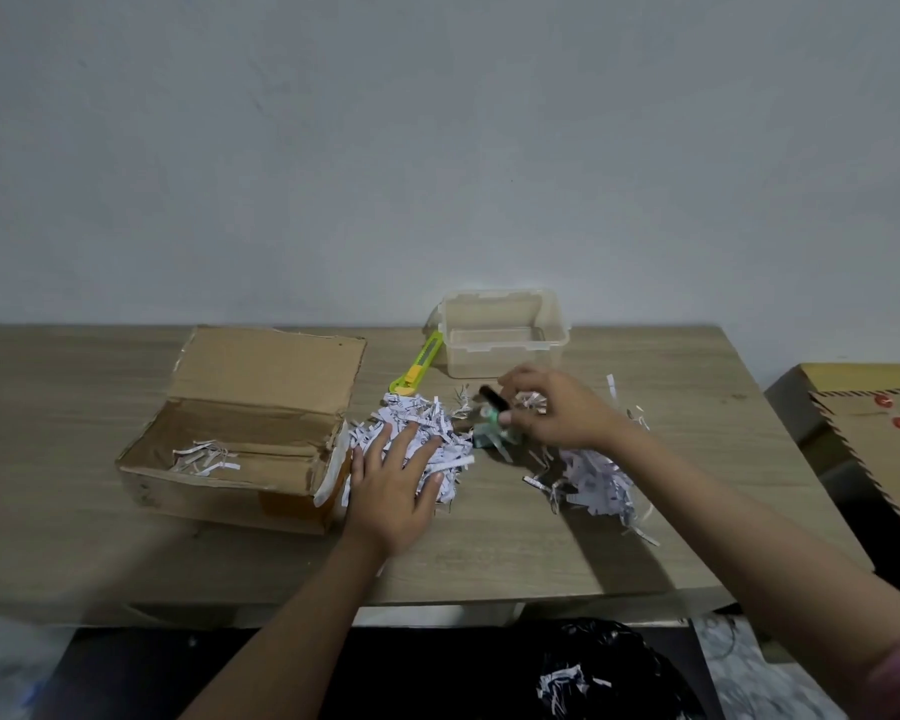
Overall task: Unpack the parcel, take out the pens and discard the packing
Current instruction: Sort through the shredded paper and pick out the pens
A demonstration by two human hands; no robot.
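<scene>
An open cardboard parcel box [240,449] lies on the left of the wooden table, with a few shredded paper strips [204,457] still inside. My left hand [393,485] rests flat, fingers spread, on a heap of shredded paper [427,423] beside the box. My right hand [552,407] is pinched around a bundle of pens [494,413], dark and greenish, blurred by motion, just above the table. A second heap of shreds [598,480] lies under my right forearm.
A clear plastic tub [500,330] stands at the table's back edge, with a yellow-green utility knife [419,363] to its left. A black bag [609,672] holding some shreds sits on the floor below the table's front edge. Brown cartons [874,433] stand at the right.
</scene>
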